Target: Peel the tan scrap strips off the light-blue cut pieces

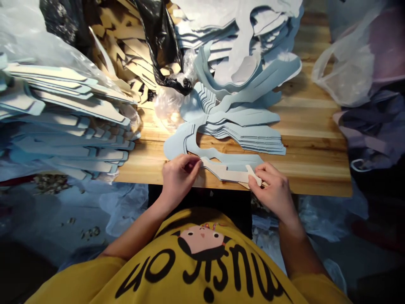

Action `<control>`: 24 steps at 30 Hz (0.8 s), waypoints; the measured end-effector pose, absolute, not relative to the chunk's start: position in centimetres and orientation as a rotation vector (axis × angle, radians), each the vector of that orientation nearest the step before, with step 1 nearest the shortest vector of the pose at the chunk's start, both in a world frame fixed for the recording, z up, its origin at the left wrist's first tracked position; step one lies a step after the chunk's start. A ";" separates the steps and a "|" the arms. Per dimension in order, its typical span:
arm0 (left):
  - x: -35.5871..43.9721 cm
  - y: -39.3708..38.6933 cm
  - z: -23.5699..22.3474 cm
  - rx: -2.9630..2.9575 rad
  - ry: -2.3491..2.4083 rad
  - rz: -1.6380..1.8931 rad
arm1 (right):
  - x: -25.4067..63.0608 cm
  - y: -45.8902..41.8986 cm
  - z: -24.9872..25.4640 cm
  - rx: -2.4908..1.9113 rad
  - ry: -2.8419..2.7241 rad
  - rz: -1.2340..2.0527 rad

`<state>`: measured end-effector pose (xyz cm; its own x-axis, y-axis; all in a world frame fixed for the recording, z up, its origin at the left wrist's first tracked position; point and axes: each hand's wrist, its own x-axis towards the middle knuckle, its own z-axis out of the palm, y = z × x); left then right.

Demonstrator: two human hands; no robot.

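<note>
A cream strip [229, 171] lying on a pale blue cut-out [243, 158] is held at 6 o'clock, along the near edge of the tabletop [311, 164]. Its left end is pinched closed in the grip of the left hand [179, 182], and its right end is pinched just as tightly by the right hand [272, 192]. A blue stack [243, 135] is laid just behind the hands at 12 o'clock. A cream-faced stack [69, 118] at 9 o'clock overhangs the left edge. Bare wood is left open at 3 to 4 o'clock, up to the right edge. A clear bag [343, 71] is seen beyond that edge at 2 o'clock.
</note>
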<state>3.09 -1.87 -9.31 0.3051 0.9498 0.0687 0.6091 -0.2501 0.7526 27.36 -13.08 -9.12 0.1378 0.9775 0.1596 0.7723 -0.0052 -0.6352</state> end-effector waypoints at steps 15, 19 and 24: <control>4.2 -3.9 -10.1 2.285 1.280 1.119 | 27.2 -13.0 -10.2 -1.856 -1.662 0.359; 3.3 -4.1 -11.4 2.387 1.271 1.062 | 27.2 -13.1 -10.5 -1.826 -1.684 0.322; 2.3 -4.5 -11.9 2.458 1.259 1.077 | 27.3 -13.0 -10.9 -1.794 -1.672 0.283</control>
<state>2.33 -4.53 -11.90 0.3802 0.7629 0.5228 0.6348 -0.6264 0.4525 27.30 -13.02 -10.91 0.1593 0.9484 0.2741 0.8056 0.0356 -0.5914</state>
